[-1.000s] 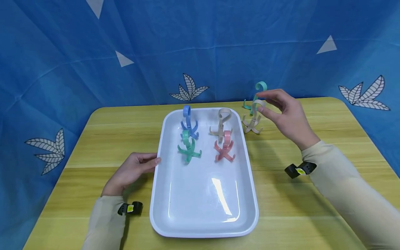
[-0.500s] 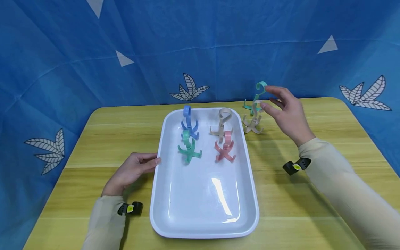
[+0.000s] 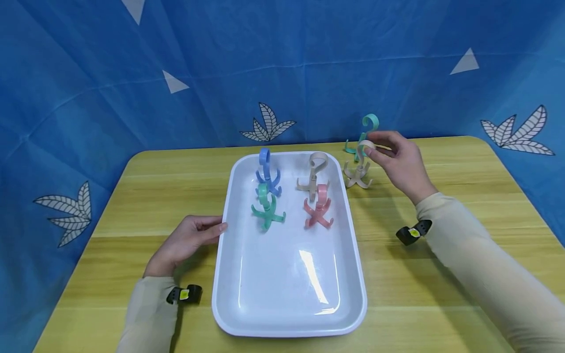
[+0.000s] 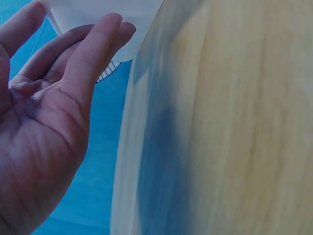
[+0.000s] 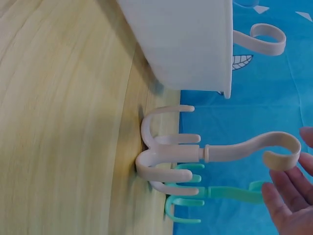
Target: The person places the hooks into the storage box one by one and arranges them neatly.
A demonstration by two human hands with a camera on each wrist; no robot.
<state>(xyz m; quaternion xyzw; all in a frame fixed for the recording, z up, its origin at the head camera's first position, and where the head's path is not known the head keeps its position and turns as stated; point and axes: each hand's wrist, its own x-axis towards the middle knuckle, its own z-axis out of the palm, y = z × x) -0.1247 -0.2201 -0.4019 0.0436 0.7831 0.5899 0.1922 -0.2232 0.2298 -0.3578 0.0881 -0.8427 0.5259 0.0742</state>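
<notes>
My left hand (image 3: 187,240) holds the left rim of the white tray (image 3: 289,330), thumb over the edge and fingers against the outer wall. In the left wrist view the thumb and fingers meet the tray's side. Just right of the tray stands a beige four-claw hook (image 3: 359,174), upright on its prongs. My right hand (image 3: 403,162) pinches its curled top between thumb and index finger; the right wrist view shows the fingertips (image 5: 305,161) at the curl. A teal hook (image 5: 230,193) stands behind it, partly covered by the beige one and by the hand.
In the tray's far half stand a blue hook (image 3: 268,181), a green hook (image 3: 267,213), another beige hook (image 3: 313,184) and a pink hook (image 3: 318,215). Beyond the wooden table (image 3: 159,186) hangs a blue curtain (image 3: 212,73).
My right hand drew slightly away from the beige hook's top, its fingers spreading, then closed back onto it. Left hand and tray stay in place.
</notes>
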